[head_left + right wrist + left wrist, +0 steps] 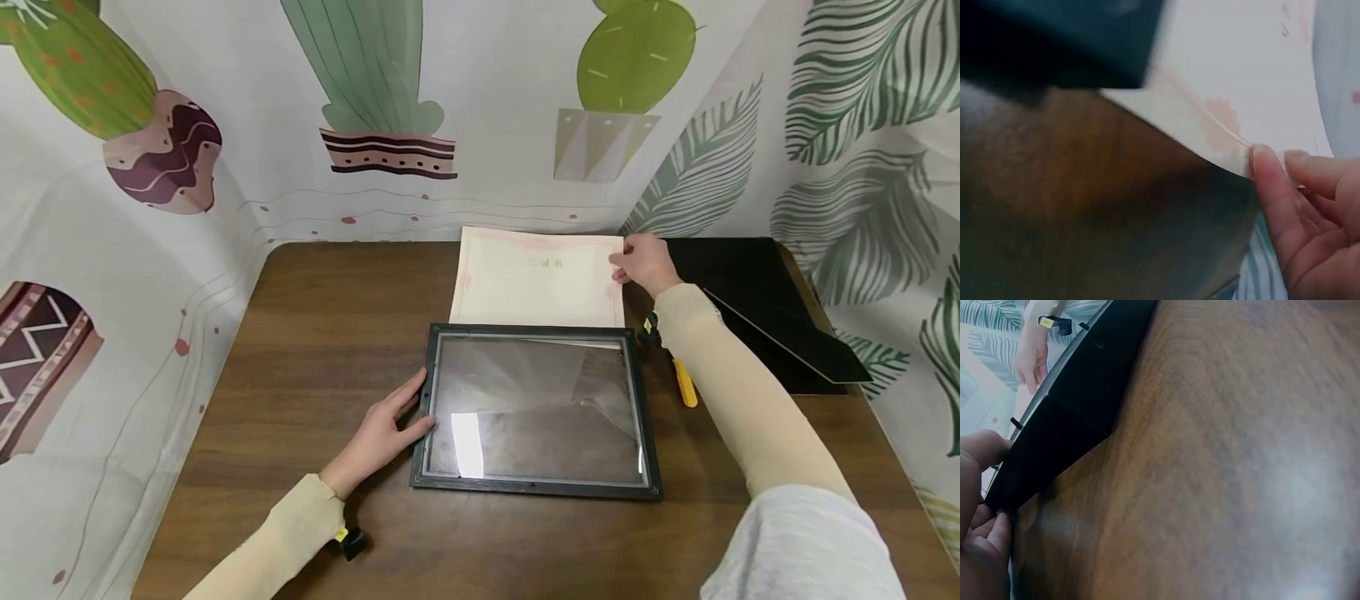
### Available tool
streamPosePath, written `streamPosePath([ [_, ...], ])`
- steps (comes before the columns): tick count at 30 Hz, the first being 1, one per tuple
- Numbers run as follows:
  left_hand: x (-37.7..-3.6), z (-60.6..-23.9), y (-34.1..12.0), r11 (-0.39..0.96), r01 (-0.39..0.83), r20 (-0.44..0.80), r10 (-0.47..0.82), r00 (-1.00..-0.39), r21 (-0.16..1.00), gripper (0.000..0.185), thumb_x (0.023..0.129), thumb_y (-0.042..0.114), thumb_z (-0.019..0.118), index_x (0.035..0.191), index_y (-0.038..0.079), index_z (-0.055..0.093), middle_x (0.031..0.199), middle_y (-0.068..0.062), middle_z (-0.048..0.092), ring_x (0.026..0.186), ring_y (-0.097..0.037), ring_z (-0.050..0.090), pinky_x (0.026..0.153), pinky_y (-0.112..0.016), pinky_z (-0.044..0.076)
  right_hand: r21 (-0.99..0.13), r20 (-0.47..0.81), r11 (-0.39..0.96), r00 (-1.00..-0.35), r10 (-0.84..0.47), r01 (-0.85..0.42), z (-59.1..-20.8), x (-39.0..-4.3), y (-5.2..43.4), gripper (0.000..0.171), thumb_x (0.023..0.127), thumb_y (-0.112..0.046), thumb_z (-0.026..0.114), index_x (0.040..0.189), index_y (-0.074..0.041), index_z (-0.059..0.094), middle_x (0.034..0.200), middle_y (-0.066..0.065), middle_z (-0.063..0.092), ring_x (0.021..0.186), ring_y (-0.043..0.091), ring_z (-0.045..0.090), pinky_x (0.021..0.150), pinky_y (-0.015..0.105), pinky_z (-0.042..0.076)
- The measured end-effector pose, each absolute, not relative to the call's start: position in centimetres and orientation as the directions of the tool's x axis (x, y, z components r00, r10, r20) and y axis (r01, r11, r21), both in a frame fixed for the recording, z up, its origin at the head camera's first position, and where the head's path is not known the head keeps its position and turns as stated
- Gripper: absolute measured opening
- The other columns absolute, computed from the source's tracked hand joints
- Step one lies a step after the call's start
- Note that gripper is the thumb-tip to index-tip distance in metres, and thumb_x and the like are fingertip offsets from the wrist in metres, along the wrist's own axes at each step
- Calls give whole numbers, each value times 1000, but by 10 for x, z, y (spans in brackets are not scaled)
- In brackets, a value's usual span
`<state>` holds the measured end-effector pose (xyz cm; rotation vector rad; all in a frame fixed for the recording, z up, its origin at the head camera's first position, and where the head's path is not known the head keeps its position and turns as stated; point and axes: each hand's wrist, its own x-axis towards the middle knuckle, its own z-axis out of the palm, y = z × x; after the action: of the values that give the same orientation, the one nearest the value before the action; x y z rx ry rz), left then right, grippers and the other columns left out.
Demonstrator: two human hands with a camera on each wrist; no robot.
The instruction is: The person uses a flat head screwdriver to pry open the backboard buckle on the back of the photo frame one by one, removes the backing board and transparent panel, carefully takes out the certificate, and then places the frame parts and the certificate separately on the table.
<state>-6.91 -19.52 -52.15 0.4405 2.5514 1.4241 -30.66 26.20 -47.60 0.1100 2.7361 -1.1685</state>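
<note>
A black picture frame (pixel 536 487) with a clear pane (pixel 525 375) lies on the table in the head view. My left hand (pixel 382 437) grips its left side, thumb over the top edge and fingers against the outer side. The left wrist view shows the same frame (pixel 1079 400) from the side, small dark tabs sticking up along its edge. Behind the frame is a cream certificate (pixel 536 287) with a pink border and gold lettering. My right hand (pixel 648 262) pinches its right edge between thumb and fingers. In the right wrist view the certificate (pixel 1241 81) bends slightly near that pinch.
At the table's back right lies a black backing board (pixel 727 267) with a raised flap (pixel 810 346). A yellow-handled tool (pixel 684 383) lies partly under my right forearm. Patterned cloth (pixel 510 100) hangs behind the brown wooden table (pixel 322 333).
</note>
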Motion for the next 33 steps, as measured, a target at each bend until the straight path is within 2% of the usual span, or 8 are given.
streamPosePath([
  [6,-69,-520,-196,509,171,-20,349,-937,844,79,96,12,77,163,6,35,164,-21,36,139,-39,51,110,-44,47,-687,-185,710,-982,35,155,-479,-306,255,23,103,-7,61,117,11,60,102,28,74,66,12,74,73,36,64],
  [10,-68,-518,-197,528,186,-17,355,-935,829,79,96,14,77,162,5,35,163,-20,37,139,-37,51,111,-45,47,-675,-190,721,-981,30,153,-479,-307,254,22,102,-8,63,115,10,62,100,27,74,67,15,73,72,38,64],
  [14,-67,-516,-197,535,191,-17,360,-933,823,78,97,15,77,162,5,35,163,-19,38,140,-36,51,111,-45,47,-672,-197,723,-980,35,161,-480,-307,251,23,103,-10,64,115,9,63,98,25,75,69,17,74,82,45,63],
  [17,-66,-517,-198,536,188,-22,360,-933,823,78,97,16,77,162,6,35,164,-19,38,141,-36,50,112,-46,46,-683,-229,708,-973,23,178,-479,-309,251,28,104,-11,62,122,11,61,103,26,75,73,16,75,92,51,60],
  [23,-65,-518,-199,539,189,-22,361,-932,820,79,96,16,78,162,6,35,163,-19,38,142,-35,49,112,-46,46,-702,-311,685,-949,-49,195,-471,-314,256,42,106,-13,58,138,13,53,128,31,64,106,32,74,104,52,53],
  [26,-65,-519,-199,540,193,-17,359,-933,819,79,96,16,78,162,6,36,163,-19,38,142,-35,49,111,-45,46,-669,-310,731,-944,-113,132,-467,-311,259,46,106,-15,58,144,9,51,137,31,58,123,42,63,105,55,51],
  [29,-65,-520,-198,545,197,-13,359,-933,815,79,96,16,78,162,6,37,163,-20,39,141,-35,50,111,-45,46,-604,-312,797,-921,-234,2,-464,-304,262,47,107,-17,57,149,5,50,147,30,52,132,47,53,108,58,47],
  [33,-65,-521,-198,552,210,-3,359,-933,807,79,96,16,79,162,5,37,162,-21,39,140,-36,51,111,-46,47,-507,-389,841,-820,-420,-190,-460,-292,264,51,111,-24,51,155,1,46,164,27,34,147,49,35,119,62,34],
])
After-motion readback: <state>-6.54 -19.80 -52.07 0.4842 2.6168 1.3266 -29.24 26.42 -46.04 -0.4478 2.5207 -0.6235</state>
